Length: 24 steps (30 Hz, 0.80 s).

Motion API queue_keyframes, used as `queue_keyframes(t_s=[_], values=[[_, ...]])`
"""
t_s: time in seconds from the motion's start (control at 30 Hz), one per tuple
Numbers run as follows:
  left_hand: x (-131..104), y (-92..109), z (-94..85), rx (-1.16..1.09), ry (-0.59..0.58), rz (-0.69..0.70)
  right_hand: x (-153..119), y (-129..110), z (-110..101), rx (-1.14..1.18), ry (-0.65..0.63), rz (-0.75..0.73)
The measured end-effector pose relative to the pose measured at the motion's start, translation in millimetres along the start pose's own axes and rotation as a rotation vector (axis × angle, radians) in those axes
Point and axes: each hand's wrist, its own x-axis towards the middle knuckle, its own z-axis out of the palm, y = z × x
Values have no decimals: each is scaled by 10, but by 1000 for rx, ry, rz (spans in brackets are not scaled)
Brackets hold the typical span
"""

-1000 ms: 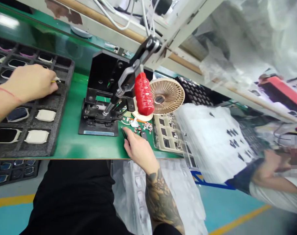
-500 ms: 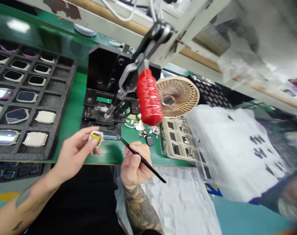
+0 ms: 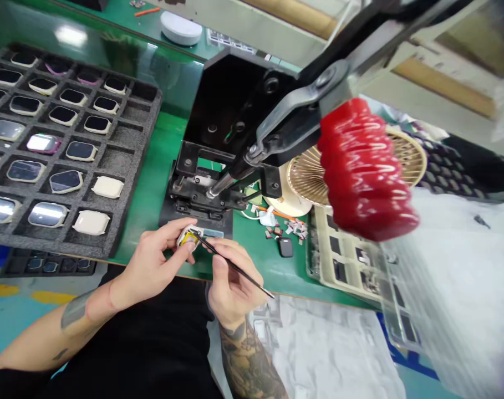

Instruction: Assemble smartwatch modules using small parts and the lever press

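Note:
Between the thumb and fingers of my left hand [image 3: 158, 260] is a small pale watch case [image 3: 190, 237], its open side facing up with something yellow inside. My right hand [image 3: 235, 277] grips slim black tweezers [image 3: 235, 267] like a pen, and their tip meets the upper right rim of the case or reaches just inside it. Both hands are over the front edge of the green bench [image 3: 252, 260]. Right behind them stands a black lever press [image 3: 202, 205] with a ribbed red handle [image 3: 366, 172].
A grey foam tray [image 3: 121, 233] of watches stands on the left. Small loose parts [image 3: 295, 227] and a black square piece [image 3: 285, 247] lie right of the press. Farther right are a beige compartment box [image 3: 318, 260], a fan [image 3: 304, 177] and white plastic sheeting [image 3: 455, 249].
My right hand has brought the tweezers leftward, from apart to the watch case. My left hand still holds the case. The camera view has shifted, and the red handle looms larger.

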Motion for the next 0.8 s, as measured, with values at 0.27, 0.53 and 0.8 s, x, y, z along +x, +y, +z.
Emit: queue_keyframes(t_s=[0.27,0.53,0.8], values=[[-33,6,-93,-89,-89,56,86,58,-111,318,-102,358],[-5,6,-2,-265,68,-29,100,38,-78,332,78,194],[48,85,-54,-394,57,-103,44,26,-21,355,24,317]])
